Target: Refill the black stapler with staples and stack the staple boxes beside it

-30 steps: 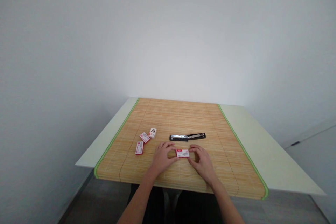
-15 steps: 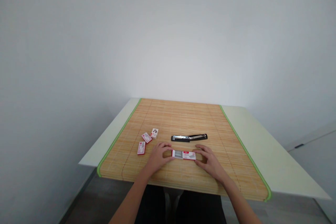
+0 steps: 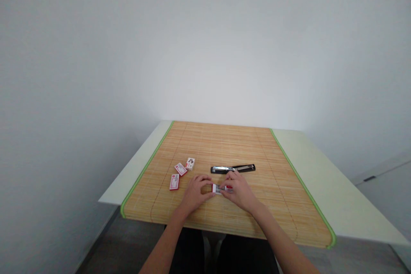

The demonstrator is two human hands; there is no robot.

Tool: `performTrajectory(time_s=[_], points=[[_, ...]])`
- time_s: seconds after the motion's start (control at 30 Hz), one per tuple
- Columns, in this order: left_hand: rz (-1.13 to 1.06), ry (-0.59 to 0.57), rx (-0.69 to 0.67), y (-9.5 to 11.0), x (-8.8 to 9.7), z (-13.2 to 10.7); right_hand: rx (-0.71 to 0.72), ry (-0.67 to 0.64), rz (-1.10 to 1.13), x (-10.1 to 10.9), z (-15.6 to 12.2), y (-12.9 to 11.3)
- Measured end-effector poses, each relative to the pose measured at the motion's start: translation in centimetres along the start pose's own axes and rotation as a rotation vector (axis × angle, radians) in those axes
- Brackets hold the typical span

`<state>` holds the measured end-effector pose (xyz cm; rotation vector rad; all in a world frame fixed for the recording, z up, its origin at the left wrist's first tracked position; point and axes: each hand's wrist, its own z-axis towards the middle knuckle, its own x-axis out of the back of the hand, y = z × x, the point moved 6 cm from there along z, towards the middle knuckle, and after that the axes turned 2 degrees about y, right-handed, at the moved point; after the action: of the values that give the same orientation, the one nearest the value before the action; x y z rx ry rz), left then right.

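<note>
A small red and white staple box (image 3: 219, 189) lies on the bamboo mat (image 3: 224, 145) near its front edge, with its inner tray of grey staples partly showing. My left hand (image 3: 194, 192) pinches the box's left end. My right hand (image 3: 238, 189) covers its right end, fingers curled over the sleeve. Just beyond the hands lies a black stapler (image 3: 233, 168), folded flat open.
Three more small red and white staple boxes (image 3: 180, 169) lie on the mat's left part. The mat, edged in green, covers a pale table (image 3: 324, 171) set against a white wall. A grey floor shows below the front edge.
The box was closed, then its tray slid out to the left. Now my right hand has moved left over the box, and less of it shows.
</note>
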<state>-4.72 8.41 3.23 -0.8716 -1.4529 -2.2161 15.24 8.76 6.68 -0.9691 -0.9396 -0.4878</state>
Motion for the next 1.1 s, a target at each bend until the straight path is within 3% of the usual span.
performTrajectory(time_s=[0.27,0.5,0.67,0.93,1.1], points=[[0.011,0.010,-0.007,-0.5,-0.2,0.0,0.035,-0.182,-0.241,-1.4,2.7,-1.8],[0.012,0.017,-0.027,-0.5,-0.2,0.0,0.075,-0.217,-0.198,-1.7,3.9,-2.1],[0.011,0.016,-0.029,-0.5,-0.2,0.0,-0.003,-0.128,-0.087,-0.3,3.4,0.0],[0.009,0.014,-0.010,-0.6,-0.3,0.0,-0.192,0.082,0.207,1.4,-1.2,4.9],[0.002,0.000,-0.008,-0.6,-0.3,0.0,-0.167,0.193,0.222,1.9,-2.8,5.7]])
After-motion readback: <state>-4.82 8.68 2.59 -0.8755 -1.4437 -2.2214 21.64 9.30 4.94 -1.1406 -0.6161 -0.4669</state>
